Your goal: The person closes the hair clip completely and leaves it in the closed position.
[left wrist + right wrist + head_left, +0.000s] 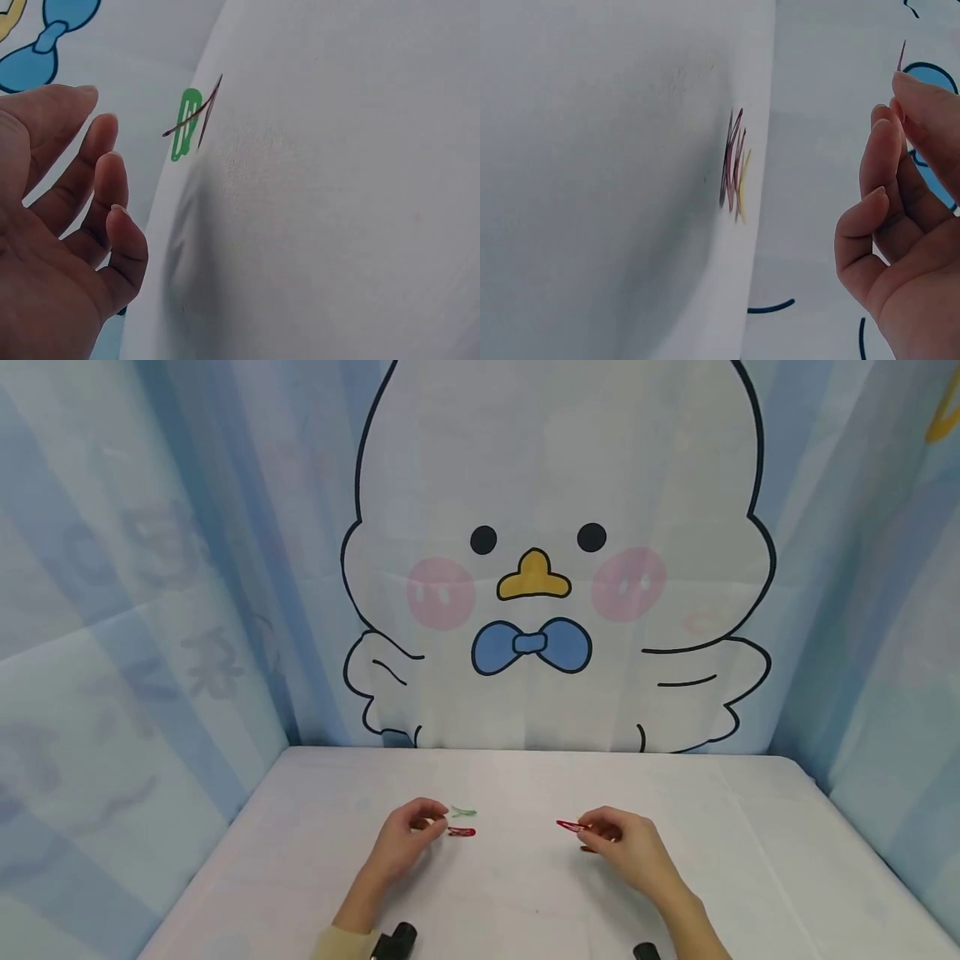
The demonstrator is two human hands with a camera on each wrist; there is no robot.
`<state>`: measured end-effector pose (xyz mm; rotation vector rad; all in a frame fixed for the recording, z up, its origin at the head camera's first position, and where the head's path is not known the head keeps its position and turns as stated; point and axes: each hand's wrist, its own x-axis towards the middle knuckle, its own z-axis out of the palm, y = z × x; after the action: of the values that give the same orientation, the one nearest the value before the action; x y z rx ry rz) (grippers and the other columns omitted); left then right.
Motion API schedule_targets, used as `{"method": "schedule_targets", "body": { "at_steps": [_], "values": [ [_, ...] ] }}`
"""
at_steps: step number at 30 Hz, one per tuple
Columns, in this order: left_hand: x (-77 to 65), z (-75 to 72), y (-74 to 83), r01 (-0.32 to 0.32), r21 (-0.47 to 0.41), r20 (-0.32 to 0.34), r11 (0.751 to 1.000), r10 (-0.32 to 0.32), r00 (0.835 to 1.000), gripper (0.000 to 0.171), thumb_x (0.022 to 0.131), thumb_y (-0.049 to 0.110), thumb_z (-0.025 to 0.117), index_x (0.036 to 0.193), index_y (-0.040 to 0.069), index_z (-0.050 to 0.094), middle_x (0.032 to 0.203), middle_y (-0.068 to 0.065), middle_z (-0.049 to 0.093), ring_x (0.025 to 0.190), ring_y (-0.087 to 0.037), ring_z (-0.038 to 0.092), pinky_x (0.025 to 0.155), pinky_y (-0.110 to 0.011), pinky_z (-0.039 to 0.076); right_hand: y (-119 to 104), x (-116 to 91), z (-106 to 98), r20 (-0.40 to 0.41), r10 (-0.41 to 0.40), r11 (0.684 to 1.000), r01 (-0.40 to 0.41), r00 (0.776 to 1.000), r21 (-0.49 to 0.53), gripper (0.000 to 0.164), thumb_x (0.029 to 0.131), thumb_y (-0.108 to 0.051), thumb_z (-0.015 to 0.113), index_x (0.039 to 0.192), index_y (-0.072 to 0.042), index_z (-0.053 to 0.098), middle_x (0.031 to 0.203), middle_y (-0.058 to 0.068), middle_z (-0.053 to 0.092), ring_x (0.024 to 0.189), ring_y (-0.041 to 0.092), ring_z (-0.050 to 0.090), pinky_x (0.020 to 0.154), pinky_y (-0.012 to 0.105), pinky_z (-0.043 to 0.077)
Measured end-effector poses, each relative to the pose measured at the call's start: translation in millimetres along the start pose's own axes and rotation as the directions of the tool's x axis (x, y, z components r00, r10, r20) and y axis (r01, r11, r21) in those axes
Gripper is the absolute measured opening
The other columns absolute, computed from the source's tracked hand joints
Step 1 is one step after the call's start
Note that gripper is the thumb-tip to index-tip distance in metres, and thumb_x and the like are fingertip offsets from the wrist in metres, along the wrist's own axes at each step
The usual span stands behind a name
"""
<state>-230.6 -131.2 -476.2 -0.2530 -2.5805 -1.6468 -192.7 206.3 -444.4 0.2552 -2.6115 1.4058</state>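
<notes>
My right hand (pixel 626 847) pinches a red snap hair clip (pixel 570 826) between thumb and fingertips, above the table. In the right wrist view that clip (pixel 901 56) sticks up thin from the fingertips. Several more hair clips (pixel 733 165), dark, red and yellow, lie bunched on the table below this hand; in the head view it mostly hides them. My left hand (pixel 405 839) is held with loosely bent fingers and nothing between them. Just beyond its fingertips are a green hair clip (pixel 464 812) and a dark red one (pixel 462 832), which overlap in the left wrist view.
The table (pixel 525 893) has a white cloth. A curtain (pixel 555 460) with a cartoon bird stands along its back edge, and blue-white curtains close off both sides. Black wrist devices (pixel 395 941) show at the bottom edge.
</notes>
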Motion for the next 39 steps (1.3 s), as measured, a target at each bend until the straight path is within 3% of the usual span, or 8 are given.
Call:
{"method": "schedule_targets", "body": {
  "at_steps": [10, 16, 22, 31, 39],
  "values": [
    [10.8, -3.0, -1.3, -0.004, 0.148, 0.119, 0.989, -0.014, 0.993, 0.017, 0.09, 0.006, 0.074, 0.105, 0.01, 0.069, 0.098, 0.0, 0.064, 0.085, -0.021, 0.054, 0.073, -0.034, 0.049, 14.9, -2.4, -12.5, 0.064, 0.058, 0.989, -0.049, 0.996, -0.136, 0.011, 0.083, -0.01, 0.082, 0.09, -0.014, 0.074, 0.078, -0.006, 0.064, 0.072, 0.012, 0.057, 0.064, 0.025, 0.047],
    [15.6, -2.8, -1.8, -0.022, 0.214, 0.157, 0.977, -0.012, 0.987, 0.017, 0.089, 0.008, 0.075, 0.105, 0.012, 0.07, 0.097, 0.002, 0.064, 0.084, -0.019, 0.053, 0.072, -0.031, 0.048, 19.2, -1.4, -17.7, 0.123, 0.097, 0.978, -0.072, 0.988, -0.194, 0.012, 0.084, -0.012, 0.082, 0.092, -0.016, 0.075, 0.078, -0.006, 0.06, 0.072, 0.014, 0.053, 0.063, 0.027, 0.045],
    [19.7, -5.0, -1.2, -0.033, 0.238, 0.186, 0.971, -0.012, 0.982, 0.016, 0.089, 0.008, 0.076, 0.104, 0.012, 0.07, 0.094, 0.003, 0.064, 0.083, -0.019, 0.053, 0.072, -0.033, 0.047, 23.2, 1.2, -21.4, 0.152, 0.148, 0.967, -0.11, 0.977, -0.231, 0.012, 0.084, -0.012, 0.082, 0.09, -0.017, 0.073, 0.077, -0.004, 0.058, 0.073, 0.016, 0.051, 0.063, 0.028, 0.043],
    [22.5, -5.4, 0.6, -0.048, 0.267, 0.228, 0.962, -0.014, 0.973, 0.014, 0.088, 0.007, 0.077, 0.099, 0.012, 0.07, 0.088, 0.004, 0.063, 0.08, -0.018, 0.053, 0.071, -0.033, 0.047, 34.3, 0.7, -20.6, 0.26, 0.143, 0.963, -0.073, 0.955, -0.261, 0.012, 0.083, -0.012, 0.082, 0.086, -0.016, 0.071, 0.076, -0.004, 0.057, 0.072, 0.016, 0.051, 0.064, 0.03, 0.043],
    [24.9, -2.2, -0.4, -0.071, 0.293, 0.24, 0.954, -0.001, 0.971, 0.013, 0.087, 0.006, 0.078, 0.095, 0.013, 0.071, 0.085, 0.006, 0.063, 0.078, -0.016, 0.053, 0.07, -0.032, 0.046, 35.4, 2.6, -18.9, 0.263, 0.159, 0.954, -0.079, 0.952, -0.29, 0.012, 0.083, -0.01, 0.081, 0.086, -0.016, 0.071, 0.075, -0.004, 0.056, 0.071, 0.016, 0.051, 0.063, 0.03, 0.042]
  ]
}}
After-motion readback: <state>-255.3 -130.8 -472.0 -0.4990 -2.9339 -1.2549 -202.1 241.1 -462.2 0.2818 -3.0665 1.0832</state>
